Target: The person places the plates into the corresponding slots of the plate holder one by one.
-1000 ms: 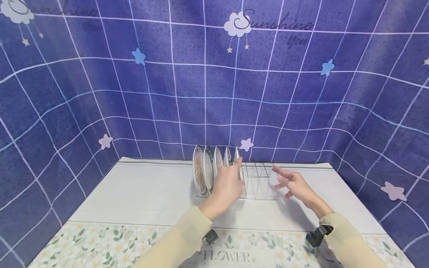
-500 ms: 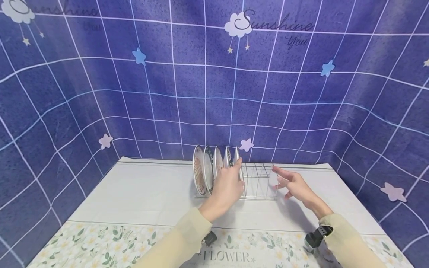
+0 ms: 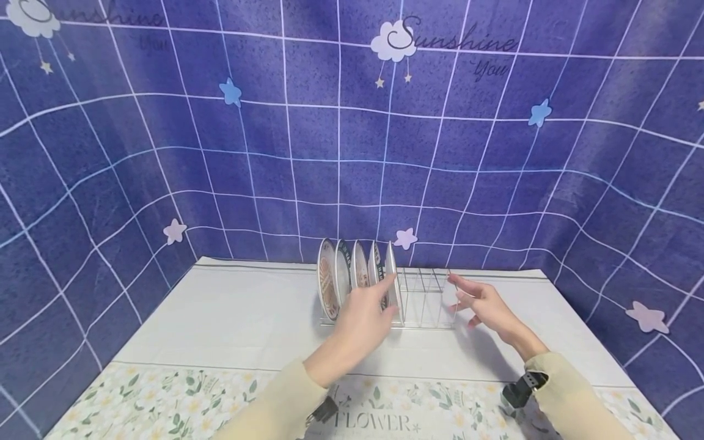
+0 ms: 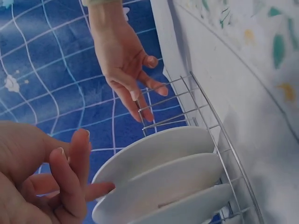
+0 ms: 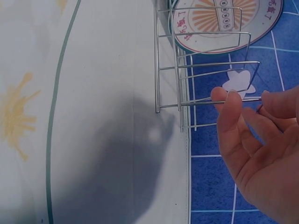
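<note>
Several round plates stand on edge in the left part of a wire dish rack [image 3: 423,328]. The leftmost plate [image 3: 328,281] has an orange pattern; the rightmost plate [image 3: 392,290] is seen nearly edge-on. My left hand [image 3: 357,324] is in front of the plates, index finger stretched towards the rightmost one. In the left wrist view, a fingertip [image 4: 106,187] is right at the rims of the white plates [image 4: 159,149], the other fingers loosely bent. My right hand [image 3: 486,310] pinches the rack's right end wire between thumb and fingers, as the right wrist view shows.
The rack stands on a white table cover [image 3: 247,318] with a floral front strip [image 3: 181,397]. Bare slots lie between the plates and my right hand. A blue gridded curtain [image 3: 308,140] hangs behind and along both sides.
My left hand has drawn back slightly left and towards me, its fingers loosening from the rightmost plate, which stays upright in the rack. The right hand keeps its place.
</note>
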`<act>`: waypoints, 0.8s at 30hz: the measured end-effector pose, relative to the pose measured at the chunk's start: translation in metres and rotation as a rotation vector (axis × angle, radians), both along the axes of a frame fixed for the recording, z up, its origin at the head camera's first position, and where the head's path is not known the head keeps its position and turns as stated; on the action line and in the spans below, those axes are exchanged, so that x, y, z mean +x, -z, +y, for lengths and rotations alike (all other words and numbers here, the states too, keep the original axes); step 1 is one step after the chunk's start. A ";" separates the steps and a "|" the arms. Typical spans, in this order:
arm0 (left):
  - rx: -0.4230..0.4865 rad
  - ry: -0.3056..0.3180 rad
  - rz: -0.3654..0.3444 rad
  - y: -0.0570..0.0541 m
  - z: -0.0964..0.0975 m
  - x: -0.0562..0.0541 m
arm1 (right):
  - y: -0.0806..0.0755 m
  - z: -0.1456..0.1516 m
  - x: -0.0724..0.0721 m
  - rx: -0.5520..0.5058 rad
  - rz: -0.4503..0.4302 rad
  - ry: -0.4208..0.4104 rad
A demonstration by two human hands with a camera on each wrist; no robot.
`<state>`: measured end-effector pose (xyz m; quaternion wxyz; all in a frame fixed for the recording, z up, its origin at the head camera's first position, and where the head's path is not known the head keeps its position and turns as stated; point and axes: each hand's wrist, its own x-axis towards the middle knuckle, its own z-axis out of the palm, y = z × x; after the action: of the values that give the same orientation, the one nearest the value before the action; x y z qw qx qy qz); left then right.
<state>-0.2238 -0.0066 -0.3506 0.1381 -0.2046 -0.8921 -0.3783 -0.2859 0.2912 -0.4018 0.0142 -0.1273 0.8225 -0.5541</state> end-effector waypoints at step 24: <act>0.159 -0.062 -0.263 0.063 -0.130 0.007 | -0.005 -0.018 0.014 0.084 -0.001 0.099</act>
<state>-0.2172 -0.1362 -0.4141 0.0472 -0.1141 -0.8756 -0.4670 -0.2718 0.2732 -0.3972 -0.0074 -0.0856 0.8504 -0.5191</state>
